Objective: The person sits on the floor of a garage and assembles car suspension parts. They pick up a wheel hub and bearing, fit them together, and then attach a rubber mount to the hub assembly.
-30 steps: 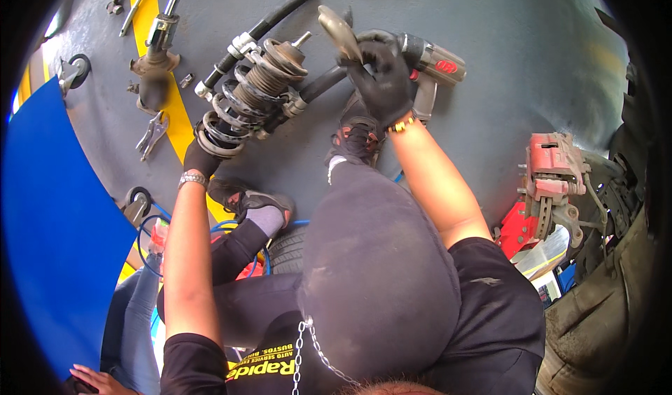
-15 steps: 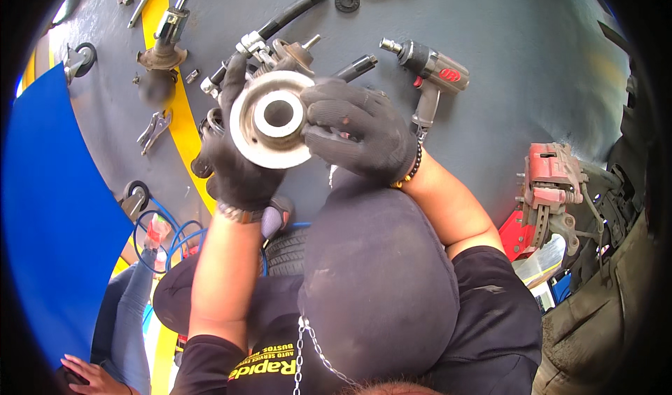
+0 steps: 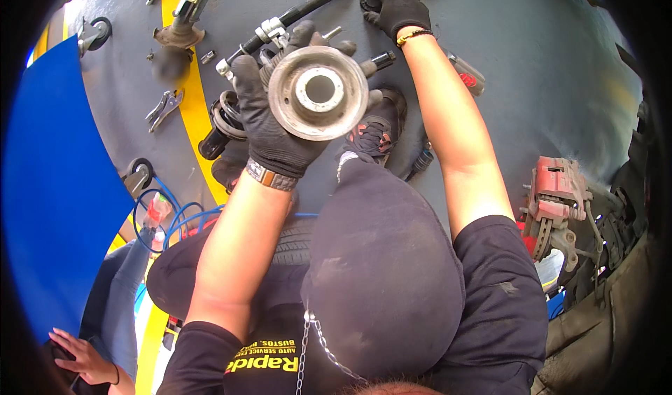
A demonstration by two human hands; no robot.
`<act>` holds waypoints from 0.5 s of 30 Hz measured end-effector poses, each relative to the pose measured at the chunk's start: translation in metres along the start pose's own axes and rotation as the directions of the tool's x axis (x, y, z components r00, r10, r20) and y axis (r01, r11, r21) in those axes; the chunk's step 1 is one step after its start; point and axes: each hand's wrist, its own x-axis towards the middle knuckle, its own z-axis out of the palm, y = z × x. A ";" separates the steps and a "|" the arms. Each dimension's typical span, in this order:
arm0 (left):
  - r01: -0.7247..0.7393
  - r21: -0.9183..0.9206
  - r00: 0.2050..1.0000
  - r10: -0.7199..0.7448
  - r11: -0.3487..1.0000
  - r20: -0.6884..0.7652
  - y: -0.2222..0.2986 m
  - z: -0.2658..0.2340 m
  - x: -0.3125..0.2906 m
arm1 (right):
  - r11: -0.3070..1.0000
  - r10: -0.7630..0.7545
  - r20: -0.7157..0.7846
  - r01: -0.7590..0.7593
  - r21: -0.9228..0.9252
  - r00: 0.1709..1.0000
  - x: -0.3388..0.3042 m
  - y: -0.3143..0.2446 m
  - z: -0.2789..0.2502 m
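My left hand (image 3: 280,125), in a black glove, is closed round a round, dished metal disc (image 3: 287,90) with a raised hub and a dark central bore. Its fingers wrap behind the rim and the face points up at me. My right hand (image 3: 402,11), gloved too, is stretched out to the far side. Thumb and fingers are at the edge of a small black ribbed disc (image 3: 369,2) on the floor and seem to pinch it; the fingertips are partly hidden. Behind the metal disc lies a spring compressor (image 3: 318,1) with black rods, partly covered.
An impact wrench (image 3: 467,75) lies partly under my right forearm. Locking pliers (image 3: 165,109), a strut (image 3: 180,31) and a coil spring (image 3: 227,115) lie left. A red brake caliper (image 3: 556,181) stands right. A blue panel (image 3: 59,206) and another person's hand (image 3: 87,358) are far left.
My right hand has let go of the metal disc and moved far forward to the black disc. My left hand keeps the metal disc alone. The whole view has shifted a little.
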 end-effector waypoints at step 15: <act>-0.120 -0.082 0.991 0.123 0.989 0.042 -0.023 0.025 -0.012 | -0.119 -0.065 0.162 -0.169 0.978 0.985 -0.215 -0.037 -0.150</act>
